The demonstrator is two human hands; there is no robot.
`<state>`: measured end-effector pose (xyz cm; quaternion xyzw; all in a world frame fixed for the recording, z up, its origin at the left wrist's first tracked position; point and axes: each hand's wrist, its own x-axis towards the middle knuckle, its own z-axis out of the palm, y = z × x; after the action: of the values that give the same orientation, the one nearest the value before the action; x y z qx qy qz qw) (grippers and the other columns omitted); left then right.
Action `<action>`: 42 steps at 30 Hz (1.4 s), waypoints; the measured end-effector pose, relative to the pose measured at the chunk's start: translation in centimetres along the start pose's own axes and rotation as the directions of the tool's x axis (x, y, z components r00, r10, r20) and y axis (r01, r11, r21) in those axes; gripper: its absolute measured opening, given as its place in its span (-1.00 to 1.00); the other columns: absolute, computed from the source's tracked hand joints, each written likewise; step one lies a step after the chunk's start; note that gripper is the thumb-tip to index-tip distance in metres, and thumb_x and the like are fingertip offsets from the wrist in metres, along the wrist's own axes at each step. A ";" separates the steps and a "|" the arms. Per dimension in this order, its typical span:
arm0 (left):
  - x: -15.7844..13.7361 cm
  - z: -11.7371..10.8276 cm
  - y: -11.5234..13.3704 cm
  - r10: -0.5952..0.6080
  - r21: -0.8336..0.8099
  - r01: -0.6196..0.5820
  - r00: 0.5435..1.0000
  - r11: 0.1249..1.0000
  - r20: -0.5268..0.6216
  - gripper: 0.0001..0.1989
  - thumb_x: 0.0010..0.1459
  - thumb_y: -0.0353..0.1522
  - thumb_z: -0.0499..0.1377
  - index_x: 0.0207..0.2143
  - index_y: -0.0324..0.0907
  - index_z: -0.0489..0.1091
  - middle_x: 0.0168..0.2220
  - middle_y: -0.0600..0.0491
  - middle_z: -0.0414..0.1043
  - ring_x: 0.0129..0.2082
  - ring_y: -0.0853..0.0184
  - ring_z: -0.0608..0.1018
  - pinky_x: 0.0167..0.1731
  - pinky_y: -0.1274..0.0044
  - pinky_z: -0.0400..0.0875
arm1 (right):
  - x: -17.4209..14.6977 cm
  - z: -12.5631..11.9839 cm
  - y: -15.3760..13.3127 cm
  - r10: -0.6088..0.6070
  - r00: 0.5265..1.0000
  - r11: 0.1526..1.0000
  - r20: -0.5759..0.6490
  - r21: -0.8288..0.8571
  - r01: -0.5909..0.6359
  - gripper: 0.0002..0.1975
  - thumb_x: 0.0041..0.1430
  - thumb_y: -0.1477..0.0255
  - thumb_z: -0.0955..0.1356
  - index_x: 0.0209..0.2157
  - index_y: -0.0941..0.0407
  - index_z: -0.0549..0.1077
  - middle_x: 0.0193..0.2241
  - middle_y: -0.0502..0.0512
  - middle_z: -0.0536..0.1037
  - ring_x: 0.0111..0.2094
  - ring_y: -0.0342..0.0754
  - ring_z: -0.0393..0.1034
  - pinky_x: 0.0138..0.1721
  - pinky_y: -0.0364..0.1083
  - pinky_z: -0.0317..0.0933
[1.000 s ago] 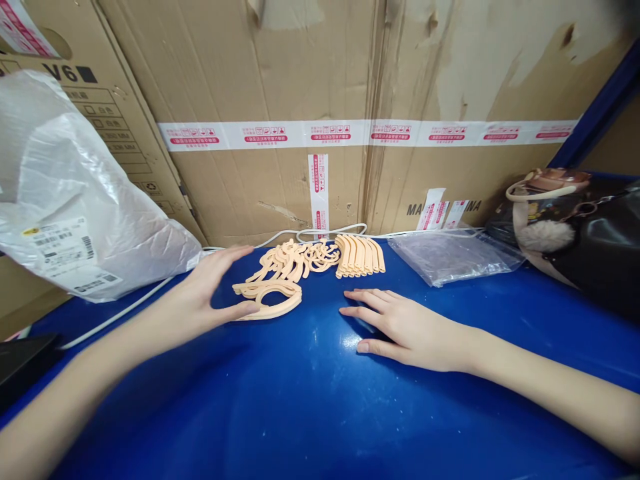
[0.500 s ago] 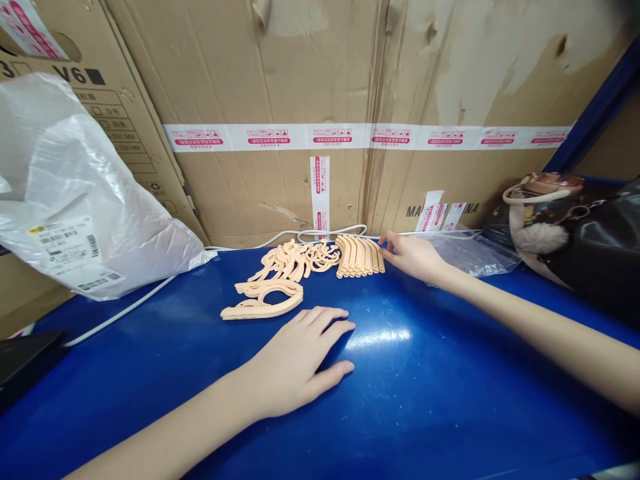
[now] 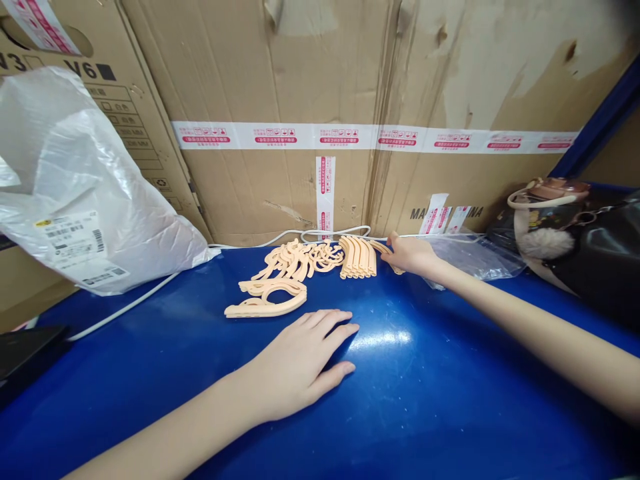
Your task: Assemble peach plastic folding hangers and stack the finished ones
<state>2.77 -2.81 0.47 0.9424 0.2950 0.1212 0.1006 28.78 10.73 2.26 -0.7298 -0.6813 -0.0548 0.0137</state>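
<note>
My right hand (image 3: pixel 407 253) is closed on a peach curved plastic piece (image 3: pixel 385 248), shaped like a folding-hanger arm, just right of the row. That row of matching curved pieces (image 3: pixel 359 257) stands packed side by side. To its left lie small hook-shaped pieces (image 3: pixel 327 255) and a loose heap of curved pieces (image 3: pixel 290 260). In front of the heap rests a folded hanger (image 3: pixel 267 298), with a round gap in its middle. My left hand (image 3: pixel 305 360) lies palm down on the blue table (image 3: pixel 425 400), fingers spread, holding nothing, a little in front of the folded hanger.
Large cardboard boxes (image 3: pixel 280 193) stand along the back. A white plastic parcel bag (image 3: pixel 100 213) leans at the left, near a dark flat object (image 3: pixel 30 360). A white cable (image 3: pixel 280 237) runs behind the pieces. Clear plastic (image 3: pixel 475 257) and a black bag (image 3: pixel 605 247) lie right.
My right hand has taken hold of a curved piece from the row's right end and moved it slightly right, apart from the others. My left hand stays on the table.
</note>
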 end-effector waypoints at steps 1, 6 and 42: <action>0.0 0.0 0.0 -0.004 0.002 0.004 1.000 1.000 0.005 -0.56 0.29 -0.21 -0.02 0.18 -0.11 0.16 0.20 -0.06 0.19 0.17 0.14 0.26 0.12 0.23 0.20 | -0.1 0.0 -0.2 0.007 1.000 1.000 -0.012 -0.015 -0.007 -0.56 0.15 0.21 0.24 -0.05 0.23 0.30 -0.23 0.35 0.55 -0.18 0.17 0.45 -0.34 -0.06 0.16; -0.1 0.0 0.1 -0.015 0.012 0.015 1.000 1.000 0.011 -0.57 0.30 -0.20 -0.03 0.17 -0.09 0.17 0.21 -0.06 0.18 0.17 0.14 0.27 0.13 0.23 0.19 | -1.1 -0.4 -0.4 0.015 0.999 0.998 -0.036 -0.062 -0.018 -0.58 0.17 0.27 0.25 -0.04 0.26 0.25 -0.25 0.37 0.55 -0.19 0.17 0.47 -0.36 -0.07 0.15; -0.3 -1.0 -0.2 -0.092 0.054 0.099 0.989 0.994 -0.112 -0.85 0.15 -0.26 0.14 -0.35 -0.15 0.32 -0.38 0.09 0.36 -0.33 0.26 0.36 -0.34 0.43 0.22 | -5.1 -4.2 -5.9 -0.715 0.676 0.694 -0.178 -0.065 0.717 -0.80 0.25 0.35 0.26 -0.21 0.14 0.46 -0.23 0.13 0.50 -0.21 -0.02 0.39 -0.26 -0.11 0.15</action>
<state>2.12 -2.70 1.30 0.9218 0.3483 0.1587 0.0620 22.32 5.65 5.59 -0.3961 -0.9082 -0.1215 0.0598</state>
